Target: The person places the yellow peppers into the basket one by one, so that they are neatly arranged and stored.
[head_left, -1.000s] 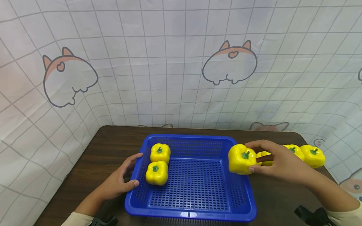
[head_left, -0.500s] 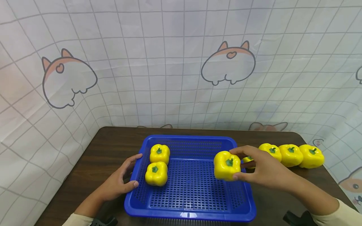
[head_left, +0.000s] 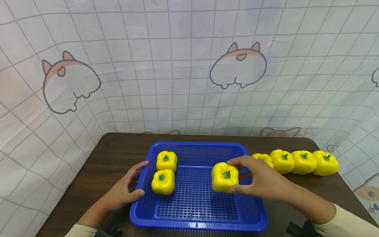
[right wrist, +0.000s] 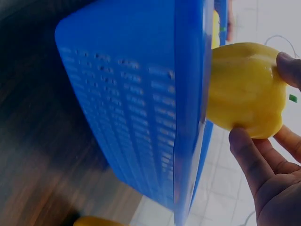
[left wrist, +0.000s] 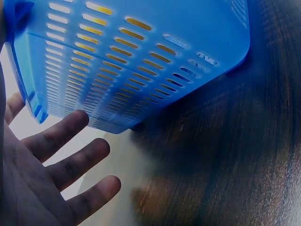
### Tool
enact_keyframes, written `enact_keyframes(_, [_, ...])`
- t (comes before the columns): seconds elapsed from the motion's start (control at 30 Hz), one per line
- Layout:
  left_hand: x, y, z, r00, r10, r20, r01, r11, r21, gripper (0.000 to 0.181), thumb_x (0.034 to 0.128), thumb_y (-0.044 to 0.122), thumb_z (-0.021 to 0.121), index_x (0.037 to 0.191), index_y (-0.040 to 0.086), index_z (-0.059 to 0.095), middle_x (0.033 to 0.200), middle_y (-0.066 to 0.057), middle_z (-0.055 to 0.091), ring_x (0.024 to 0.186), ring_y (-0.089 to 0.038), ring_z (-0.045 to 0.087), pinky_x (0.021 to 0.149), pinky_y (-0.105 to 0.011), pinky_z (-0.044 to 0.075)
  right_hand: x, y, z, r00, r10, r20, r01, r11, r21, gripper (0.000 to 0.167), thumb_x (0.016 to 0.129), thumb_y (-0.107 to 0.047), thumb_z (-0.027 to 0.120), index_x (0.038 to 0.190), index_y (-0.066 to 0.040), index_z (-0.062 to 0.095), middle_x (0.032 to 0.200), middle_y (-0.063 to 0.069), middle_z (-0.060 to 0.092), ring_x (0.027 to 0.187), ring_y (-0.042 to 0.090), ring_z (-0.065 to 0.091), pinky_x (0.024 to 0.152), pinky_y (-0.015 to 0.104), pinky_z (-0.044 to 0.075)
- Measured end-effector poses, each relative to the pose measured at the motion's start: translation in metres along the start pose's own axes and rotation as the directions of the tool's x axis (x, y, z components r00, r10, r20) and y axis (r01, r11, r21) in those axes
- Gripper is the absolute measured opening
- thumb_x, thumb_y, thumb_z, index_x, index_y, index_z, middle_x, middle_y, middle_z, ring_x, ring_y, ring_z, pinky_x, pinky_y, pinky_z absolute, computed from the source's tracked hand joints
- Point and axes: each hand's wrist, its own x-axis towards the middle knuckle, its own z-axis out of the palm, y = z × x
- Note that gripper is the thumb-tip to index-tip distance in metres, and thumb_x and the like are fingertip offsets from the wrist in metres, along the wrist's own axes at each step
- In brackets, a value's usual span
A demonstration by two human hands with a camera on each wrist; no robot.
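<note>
A glossy yellow bell pepper with a green stem [head_left: 223, 177] has just been carried inward by the right hand [head_left: 260, 179], past the right rim of a rectangular blue perforated plastic basket [head_left: 196, 225]. It is now held over the basket's floor, upright and well apart from two matching yellow peppers [head_left: 163, 182] lined up along the left wall. Its placing is judged to be under way but unfinished, since the pepper has not been released.

The pepper is gripped at its right side between thumb and fingers, which are curled and parted by its width. The left hand [head_left: 125, 189] is spread beside the basket's left rim, its fingers extended and nothing grasped; whether the wall is pressed by them cannot be told from the dim left wrist view.

A second ago the pepper was held above the right rim. The nearest of a row of four yellow peppers [head_left: 303, 162] on the dark wood-grain table [head_left: 118, 154], largely hidden by the hand then, is now better exposed. The two peppers in the basket have not been disturbed.
</note>
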Motion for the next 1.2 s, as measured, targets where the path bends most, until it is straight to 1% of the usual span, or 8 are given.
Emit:
enact_keyframes(0.07, [0.0, 0.0, 0.0, 1.0, 0.001, 0.0, -0.001, 1.0, 0.005, 0.083, 0.091, 0.017, 0.067, 0.161, 0.024, 0.023, 0.149, -0.03, 0.043, 0.127, -0.048, 0.052, 0.093, -0.048, 0.054, 0.002, -0.003, 0.004, 1.0, -0.005, 0.013, 0.005, 1.0, 0.016, 0.064, 0.084, -0.038, 0.085, 0.135, -0.009, 0.058, 0.133, 0.005, 0.059, 0.109, 0.02, 0.064, 0.089, 0.029, 0.057])
enact_keyframes(0.23, [0.0, 0.001, 0.0, 1.0, -0.001, 0.0, 0.001, 1.0, 0.009, 0.083, 0.0909, 0.017, 0.067, 0.16, 0.024, 0.023, 0.148, -0.03, 0.043, 0.127, -0.049, 0.052, 0.092, -0.049, 0.055, 0.008, -0.009, 0.013, 1.0, -0.008, 0.03, 0.007, 1.0, 0.021, 0.064, 0.084, -0.038, 0.086, 0.134, -0.01, 0.058, 0.133, 0.004, 0.059, 0.11, 0.02, 0.061, 0.09, 0.027, 0.055])
enact_keyframes(0.5, [0.0, 0.0, 0.0, 1.0, -0.007, -0.002, 0.007, 1.0, 0.004, 0.083, 0.0909, 0.017, 0.068, 0.16, 0.024, 0.023, 0.149, -0.03, 0.042, 0.128, -0.049, 0.051, 0.093, -0.046, 0.054, 0.015, -0.016, 0.025, 0.999, -0.006, 0.046, 0.006, 1.0, -0.016, 0.065, 0.084, -0.042, 0.085, 0.135, -0.012, 0.058, 0.132, 0.0, 0.059, 0.109, 0.016, 0.061, 0.09, 0.026, 0.055])
enact_keyframes(0.83, [0.001, 0.0, 0.0, 1.0, 0.001, 0.005, -0.001, 1.0, -0.008, 0.083, 0.0912, 0.016, 0.067, 0.161, 0.024, 0.022, 0.149, -0.03, 0.042, 0.126, -0.047, 0.052, 0.092, -0.045, 0.054, 0.025, -0.025, 0.039, 0.997, -0.013, 0.08, 0.013, 1.0, 0.0, 0.066, 0.083, -0.043, 0.085, 0.135, -0.013, 0.058, 0.128, -0.003, 0.059, 0.109, 0.014, 0.059, 0.091, 0.027, 0.055])
enact_keyframes(1.1, [0.001, 0.0, 0.0, 1.0, 0.007, 0.007, -0.007, 1.0, -0.017, 0.083, 0.0911, 0.016, 0.067, 0.161, 0.023, 0.022, 0.148, -0.031, 0.042, 0.126, -0.049, 0.052, 0.091, -0.044, 0.056, 0.032, -0.032, 0.05, 0.995, 0.004, 0.102, -0.003, 1.0, -0.004, 0.066, 0.082, -0.042, 0.087, 0.135, -0.015, 0.058, 0.127, -0.006, 0.059, 0.108, 0.012, 0.059, 0.089, 0.024, 0.054])
enact_keyframes(1.2, [0.0, -0.001, 0.0, 1.0, 0.009, 0.006, -0.009, 1.0, -0.022, 0.083, 0.0913, 0.015, 0.067, 0.161, 0.023, 0.022, 0.148, -0.031, 0.043, 0.126, -0.049, 0.052, 0.091, -0.043, 0.055, 0.033, -0.034, 0.055, 0.993, 0.017, 0.113, -0.016, 1.0, -0.013, 0.066, 0.081, -0.042, 0.087, 0.136, -0.017, 0.058, 0.127, -0.008, 0.059, 0.108, 0.01, 0.058, 0.09, 0.026, 0.055])
